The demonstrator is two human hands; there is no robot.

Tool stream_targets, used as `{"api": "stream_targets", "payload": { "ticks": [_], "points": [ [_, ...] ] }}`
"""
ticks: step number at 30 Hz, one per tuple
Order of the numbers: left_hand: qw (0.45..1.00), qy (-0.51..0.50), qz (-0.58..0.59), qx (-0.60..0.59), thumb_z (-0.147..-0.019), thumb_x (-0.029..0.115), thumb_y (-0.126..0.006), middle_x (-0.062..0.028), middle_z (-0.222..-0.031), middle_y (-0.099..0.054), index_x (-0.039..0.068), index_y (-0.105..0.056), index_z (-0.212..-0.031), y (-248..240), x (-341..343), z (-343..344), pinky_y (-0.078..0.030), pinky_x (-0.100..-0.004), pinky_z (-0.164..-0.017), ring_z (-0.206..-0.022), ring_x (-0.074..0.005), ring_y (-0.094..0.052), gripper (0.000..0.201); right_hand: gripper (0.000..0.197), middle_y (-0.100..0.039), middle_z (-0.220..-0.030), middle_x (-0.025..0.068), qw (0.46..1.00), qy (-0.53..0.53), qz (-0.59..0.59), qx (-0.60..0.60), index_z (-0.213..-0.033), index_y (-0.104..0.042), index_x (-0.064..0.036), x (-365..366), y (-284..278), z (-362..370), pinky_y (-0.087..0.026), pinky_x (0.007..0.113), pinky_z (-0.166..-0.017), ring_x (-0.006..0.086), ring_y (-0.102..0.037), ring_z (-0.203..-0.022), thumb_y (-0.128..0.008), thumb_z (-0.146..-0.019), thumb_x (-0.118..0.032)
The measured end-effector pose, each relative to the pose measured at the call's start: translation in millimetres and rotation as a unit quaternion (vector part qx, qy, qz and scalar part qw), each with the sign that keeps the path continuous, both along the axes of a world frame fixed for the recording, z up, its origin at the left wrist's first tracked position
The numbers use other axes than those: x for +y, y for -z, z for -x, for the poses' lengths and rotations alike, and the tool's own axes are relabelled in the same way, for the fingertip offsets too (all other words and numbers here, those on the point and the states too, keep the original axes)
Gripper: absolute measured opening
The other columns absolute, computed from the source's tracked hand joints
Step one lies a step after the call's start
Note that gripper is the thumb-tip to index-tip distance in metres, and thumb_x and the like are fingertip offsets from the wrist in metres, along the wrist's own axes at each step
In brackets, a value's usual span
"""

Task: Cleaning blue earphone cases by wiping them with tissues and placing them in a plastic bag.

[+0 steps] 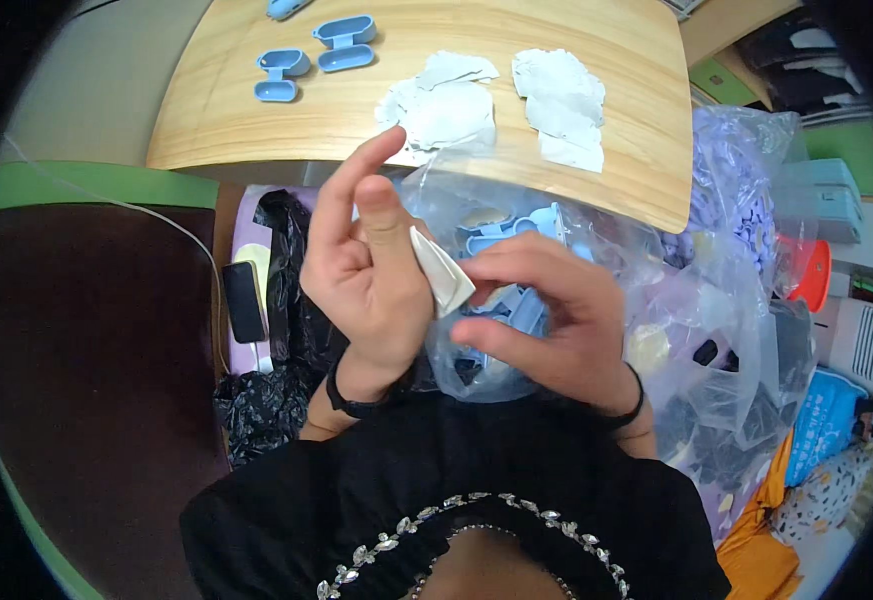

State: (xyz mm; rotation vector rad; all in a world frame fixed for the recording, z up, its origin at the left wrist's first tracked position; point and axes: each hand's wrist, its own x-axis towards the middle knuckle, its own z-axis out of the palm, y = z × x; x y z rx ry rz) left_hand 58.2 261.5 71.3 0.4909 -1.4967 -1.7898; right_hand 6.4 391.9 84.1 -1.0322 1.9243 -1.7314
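My left hand (372, 265) is raised in the middle, its thumb and one finger stretched upward and its other fingers curled. A small folded white piece (444, 275), like paper or thin sheet, lies against the thumb side of that hand. My right hand (557, 320) comes from the right, thumb and fingers apart, with its fingertips at the edge of the white piece. Whether they grip it is hard to see. Below and behind the hands is a clear plastic bag (447, 345) with several light-blue plastic cases (527, 312) in it.
On the wooden table (617, 60) ahead lie two open blue cases (347, 45) and two heaps of white torn sheets (562, 95). Black plastic bags (302, 290) and a phone (245, 302) are at left. At right stand a bag of purple pieces (732, 190) and a red container (810, 275).
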Motion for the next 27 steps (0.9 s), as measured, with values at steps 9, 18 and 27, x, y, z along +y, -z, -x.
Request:
{"api": "stream_targets", "payload": {
  "ticks": [9, 18, 27],
  "points": [
    [0.972, -0.067, 0.226, -0.006, -0.093, 0.013, -0.057, 0.0063, -0.063, -0.053, -0.002, -0.063, -0.101, 23, -54, 24, -0.025, -0.0152, -0.046, -0.052, 0.0022, -0.038, 0.019, 0.01, -0.062, -0.085, 0.0054, 0.892, 0.018, 0.171, -0.417, -0.093, -0.059, 0.0022, -12, 22, -1, -0.049, 0.025, -0.069, 0.0124, -0.06, -0.074, -0.062, -0.085, -0.002],
    [0.818, -0.006, 0.537, -0.203, -0.069, 0.021, -0.079, -0.0132, -0.088, -0.066, -0.003, -0.063, -0.102, 43, -207, 108, -0.048, -0.0269, -0.054, -0.059, -0.0164, -0.062, 0.044, 0.01, -0.062, -0.086, 0.0039, 0.913, 0.07, 0.137, -0.378, -0.096, -0.058, 0.0028, 20, 31, 9, -0.047, 0.024, -0.071, 0.0099, -0.059, -0.078, -0.059, -0.088, -0.004],
    [0.809, 0.177, 0.425, -0.365, -0.069, 0.018, -0.078, -0.0166, -0.102, -0.065, -0.003, -0.061, -0.106, 48, -239, 154, -0.052, -0.03, -0.056, -0.07, -0.0197, -0.067, 0.045, 0.015, -0.062, -0.092, 0.0074, 0.953, 0.091, 0.148, -0.249, -0.099, -0.06, 0.0024, 33, 29, 14, -0.046, 0.025, -0.075, 0.0129, -0.058, -0.081, -0.056, -0.086, -0.003]
  ]
}}
